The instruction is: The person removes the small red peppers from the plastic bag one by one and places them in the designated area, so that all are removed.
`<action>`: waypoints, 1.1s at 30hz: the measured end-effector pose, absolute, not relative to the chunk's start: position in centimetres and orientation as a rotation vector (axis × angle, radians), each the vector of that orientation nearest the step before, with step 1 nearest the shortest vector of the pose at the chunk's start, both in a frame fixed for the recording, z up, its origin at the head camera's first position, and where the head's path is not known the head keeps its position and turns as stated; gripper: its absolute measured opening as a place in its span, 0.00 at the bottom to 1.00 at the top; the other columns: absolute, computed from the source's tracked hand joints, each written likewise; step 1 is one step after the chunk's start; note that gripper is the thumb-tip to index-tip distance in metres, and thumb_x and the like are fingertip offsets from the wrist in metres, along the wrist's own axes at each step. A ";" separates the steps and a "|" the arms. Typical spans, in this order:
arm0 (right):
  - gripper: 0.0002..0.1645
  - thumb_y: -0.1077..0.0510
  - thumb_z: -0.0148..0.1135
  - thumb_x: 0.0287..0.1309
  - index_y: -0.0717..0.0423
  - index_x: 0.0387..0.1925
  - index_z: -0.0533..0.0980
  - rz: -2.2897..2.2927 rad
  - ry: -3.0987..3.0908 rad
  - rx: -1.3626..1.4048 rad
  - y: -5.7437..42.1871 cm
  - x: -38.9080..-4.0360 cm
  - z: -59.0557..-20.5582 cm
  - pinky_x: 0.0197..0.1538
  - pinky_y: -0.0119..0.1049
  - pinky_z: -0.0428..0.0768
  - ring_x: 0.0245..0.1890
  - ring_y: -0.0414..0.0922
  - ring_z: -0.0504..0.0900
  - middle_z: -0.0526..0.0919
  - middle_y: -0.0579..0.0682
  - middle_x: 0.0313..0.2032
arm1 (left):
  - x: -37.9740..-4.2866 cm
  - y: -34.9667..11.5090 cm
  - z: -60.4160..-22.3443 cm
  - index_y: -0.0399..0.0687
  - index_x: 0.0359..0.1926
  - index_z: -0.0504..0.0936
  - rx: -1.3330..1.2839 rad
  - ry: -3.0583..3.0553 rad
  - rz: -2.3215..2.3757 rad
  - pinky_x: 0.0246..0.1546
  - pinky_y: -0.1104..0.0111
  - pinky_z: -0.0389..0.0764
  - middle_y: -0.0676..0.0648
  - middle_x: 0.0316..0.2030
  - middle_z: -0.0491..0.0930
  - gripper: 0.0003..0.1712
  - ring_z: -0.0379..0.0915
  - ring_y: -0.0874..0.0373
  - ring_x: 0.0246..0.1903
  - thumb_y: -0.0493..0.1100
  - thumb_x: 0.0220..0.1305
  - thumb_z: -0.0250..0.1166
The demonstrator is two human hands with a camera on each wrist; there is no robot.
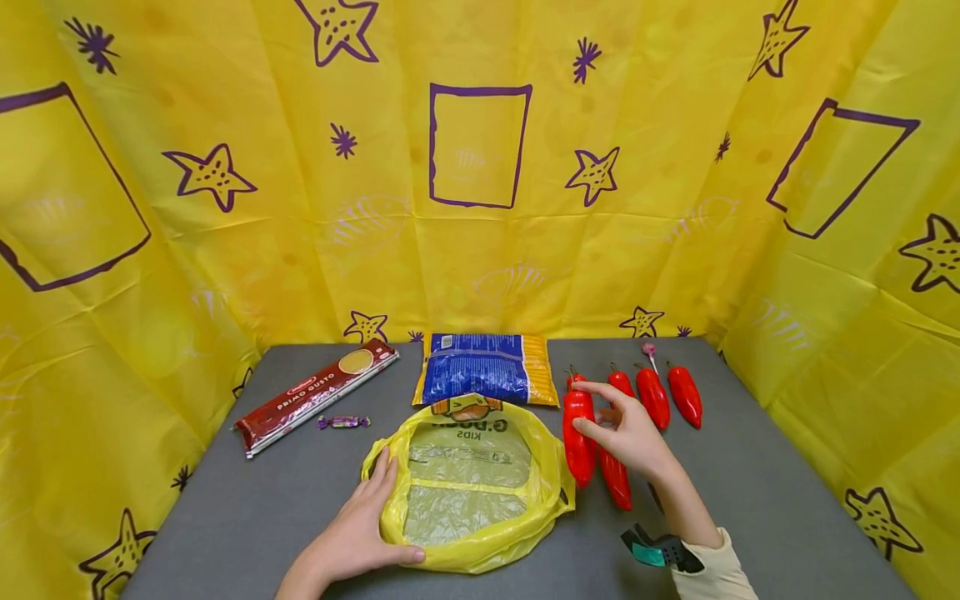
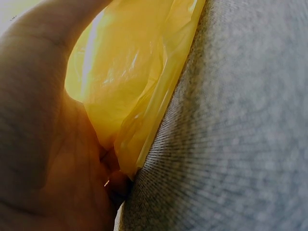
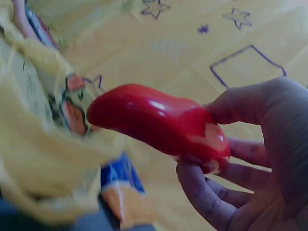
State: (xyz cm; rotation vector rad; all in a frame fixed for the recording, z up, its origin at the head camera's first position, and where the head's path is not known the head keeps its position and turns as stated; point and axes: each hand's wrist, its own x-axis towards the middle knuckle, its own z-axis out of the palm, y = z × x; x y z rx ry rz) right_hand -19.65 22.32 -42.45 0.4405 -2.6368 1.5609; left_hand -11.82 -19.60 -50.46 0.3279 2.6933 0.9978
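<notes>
A red pepper (image 3: 154,118) with a glossy surface is pinched between the thumb and fingers of my right hand (image 1: 630,429). In the head view it hangs beside the right edge of a yellow plastic bag (image 1: 480,554), its tip toward the bag in the right wrist view. The bag stands with its mouth spread wide, printed lettering showing on the inside wall. My left hand (image 1: 360,521) holds the bag's left side, thumb along the front rim and fingers along the left rim. Other red peppers (image 1: 617,483) lie just right of the held one.
Behind the bag lies a blue and yellow packet (image 1: 480,367). A long dark red pasta packet (image 1: 315,396) and a purple wrapped candy (image 1: 343,422) are at left. Two more peppers (image 1: 684,396) and a pink lollipop (image 1: 648,350) sit at right. Yellow printed cloth (image 1: 480,267) walls the grey table.
</notes>
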 end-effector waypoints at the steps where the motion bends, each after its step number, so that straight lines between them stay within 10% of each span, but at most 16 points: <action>1: 0.32 0.55 0.74 0.65 0.52 0.69 0.77 1.542 -2.642 0.434 23.0 -19.6 -42.6 0.37 0.37 0.85 0.38 0.50 0.84 0.80 0.60 0.63 | -11.8 -19.6 -50.5 0.39 0.85 0.40 0.328 2.693 0.997 0.71 0.29 0.58 0.40 0.85 0.28 0.84 0.45 0.30 0.80 0.75 0.45 0.81; 11: 0.32 0.56 0.72 0.68 0.56 0.71 0.75 1.486 -2.681 0.270 29.7 -18.4 -44.4 0.31 0.36 0.81 0.27 0.43 0.80 0.80 0.63 0.55 | -11.8 -19.5 -50.7 0.40 0.85 0.41 0.319 2.681 1.005 0.71 0.28 0.57 0.40 0.85 0.29 0.84 0.42 0.29 0.80 0.74 0.45 0.81; 25: 0.34 0.58 0.67 0.72 0.65 0.73 0.68 1.341 -2.833 0.163 38.1 -18.5 -46.6 0.38 0.34 0.85 0.41 0.42 0.89 0.72 0.73 0.68 | -11.9 -19.7 -51.0 0.40 0.85 0.40 0.332 2.686 1.018 0.71 0.28 0.57 0.40 0.85 0.27 0.83 0.40 0.29 0.81 0.74 0.46 0.81; 33: 0.36 0.56 0.68 0.70 0.66 0.72 0.69 1.378 -2.936 0.092 39.7 -19.1 -48.3 0.30 0.33 0.73 0.22 0.41 0.77 0.82 0.51 0.31 | -12.2 -19.7 -51.0 0.39 0.85 0.41 0.318 2.690 1.008 0.72 0.29 0.57 0.40 0.86 0.28 0.84 0.41 0.30 0.81 0.75 0.44 0.81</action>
